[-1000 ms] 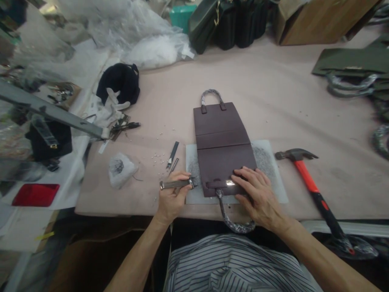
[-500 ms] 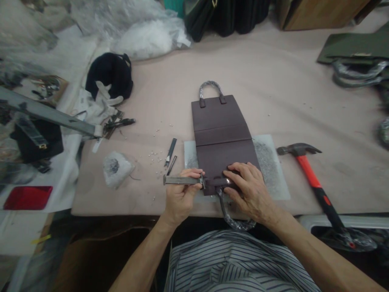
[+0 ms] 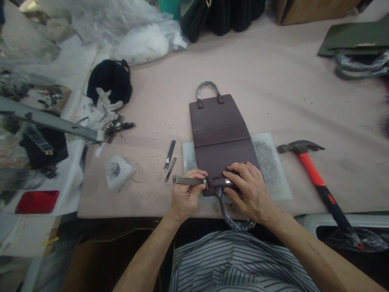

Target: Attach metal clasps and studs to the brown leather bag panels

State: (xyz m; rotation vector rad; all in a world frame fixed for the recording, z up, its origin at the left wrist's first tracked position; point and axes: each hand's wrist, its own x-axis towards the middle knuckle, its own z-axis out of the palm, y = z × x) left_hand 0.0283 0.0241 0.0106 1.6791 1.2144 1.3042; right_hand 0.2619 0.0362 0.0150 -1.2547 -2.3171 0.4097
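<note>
A dark brown leather bag piece (image 3: pixel 220 119) lies flat over a pale board (image 3: pixel 269 166), one plastic-wrapped handle (image 3: pixel 208 86) at its far end and another (image 3: pixel 226 213) at its near end. My left hand (image 3: pixel 186 198) is closed round a metal tool (image 3: pixel 188 181), whose flat end meets the left end of the strap near the bag's lower edge. Fingers of my right hand (image 3: pixel 249 186) press on that strap (image 3: pixel 217 182), beside a small shiny metal fitting. The tips of the tool and strap partly hide each other.
A claw hammer (image 3: pixel 314 174) with a red and black handle lies at the right. Two slim tools (image 3: pixel 170 154), small studs and a plastic bag (image 3: pixel 118 172) are on the left. A metal arm (image 3: pixel 54 119) reaches in from the left edge; a green bag (image 3: pixel 354 38) lies far right.
The tool in my left hand has swung slightly, its outer end now further right and nearer the bag. My right hand stays on the strap. The whole view has shifted a little.
</note>
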